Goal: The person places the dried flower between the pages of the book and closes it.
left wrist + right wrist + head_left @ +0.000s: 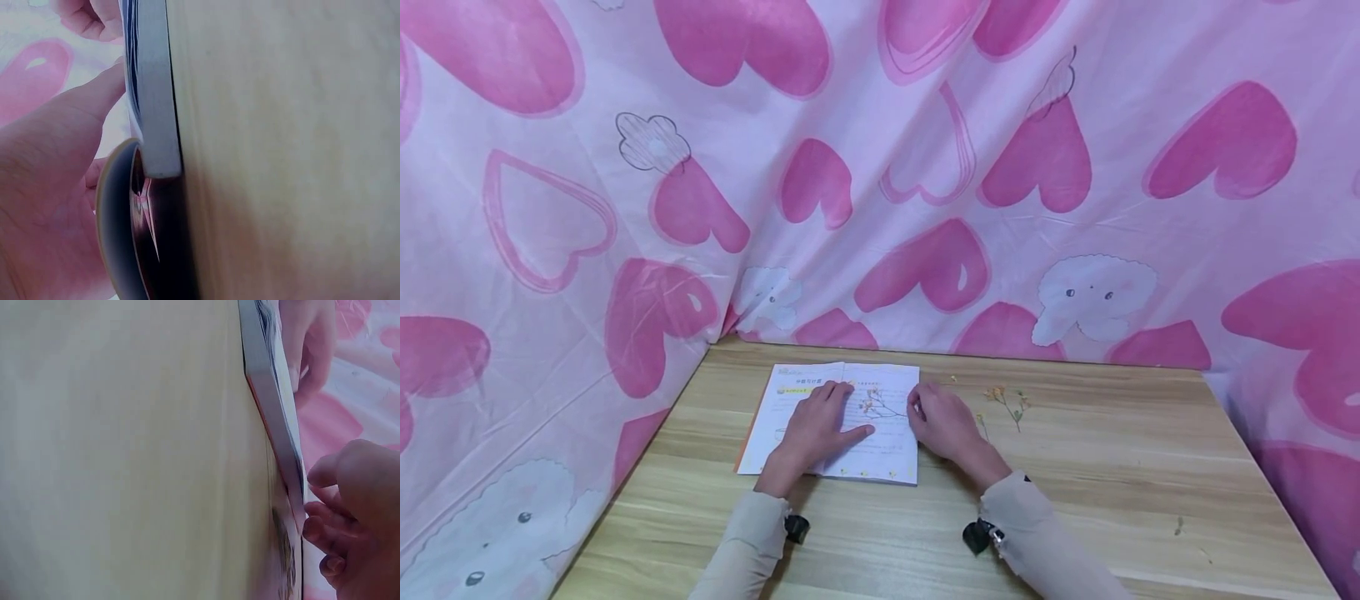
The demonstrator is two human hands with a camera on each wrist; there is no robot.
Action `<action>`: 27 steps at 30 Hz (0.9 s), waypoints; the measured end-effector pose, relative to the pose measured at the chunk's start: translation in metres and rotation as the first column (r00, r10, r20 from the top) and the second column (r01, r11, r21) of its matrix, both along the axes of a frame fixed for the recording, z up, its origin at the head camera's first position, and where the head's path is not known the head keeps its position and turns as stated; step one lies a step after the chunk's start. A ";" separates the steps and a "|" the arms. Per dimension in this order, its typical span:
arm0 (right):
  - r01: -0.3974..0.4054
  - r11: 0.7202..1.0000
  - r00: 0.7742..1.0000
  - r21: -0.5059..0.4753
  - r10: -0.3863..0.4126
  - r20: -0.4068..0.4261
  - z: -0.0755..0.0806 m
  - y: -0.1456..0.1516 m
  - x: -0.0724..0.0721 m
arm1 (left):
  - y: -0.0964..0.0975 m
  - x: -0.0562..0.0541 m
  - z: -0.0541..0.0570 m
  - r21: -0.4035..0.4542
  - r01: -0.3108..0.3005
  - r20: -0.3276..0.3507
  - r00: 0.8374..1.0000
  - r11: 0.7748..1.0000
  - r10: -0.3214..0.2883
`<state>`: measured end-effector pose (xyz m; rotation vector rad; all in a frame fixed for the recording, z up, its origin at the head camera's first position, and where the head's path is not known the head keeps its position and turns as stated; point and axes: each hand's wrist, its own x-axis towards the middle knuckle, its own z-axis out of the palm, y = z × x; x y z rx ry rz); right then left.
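Note:
An open book (891,457) with printed pages lies on the wooden table. My left hand (817,427) rests on it with fingers extended and thumb spread, across the left page and the fold. A thin dried flower sprig (868,407) with small orange blossoms lies over the right page. Its stem runs to the curled fingertips of my right hand (946,422), which pinch it at the book's right edge. In the right wrist view, the thumb and fingers of the right hand (369,512) sit close at the book's edge (275,419).
Right of the book, another flower sprig (1009,407) lies on the table (1112,467), with a smaller one partly behind the right hand. Small plant bits (1179,525) lie further right. A pink heart-patterned curtain (917,267) hangs along the table's back and sides.

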<state>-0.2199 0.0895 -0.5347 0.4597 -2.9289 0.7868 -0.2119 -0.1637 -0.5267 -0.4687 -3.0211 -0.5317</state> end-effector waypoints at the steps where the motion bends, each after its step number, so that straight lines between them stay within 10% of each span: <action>1: -0.005 1.000 1.000 0.013 0.005 -0.017 -0.001 0.003 -0.002 | 0.000 0.000 0.000 0.003 0.000 -0.001 1.000 1.000 0.000; 20: -0.100 0.992 0.994 0.073 0.097 0.041 -0.004 0.023 -0.012 | 0.004 0.005 -0.001 -0.023 -0.012 -0.002 1.000 1.000 0.012; 27: -0.094 0.994 0.995 0.064 0.092 0.036 -0.003 0.022 -0.012 | 0.021 0.014 0.011 -0.031 0.038 -0.142 0.989 0.999 -0.042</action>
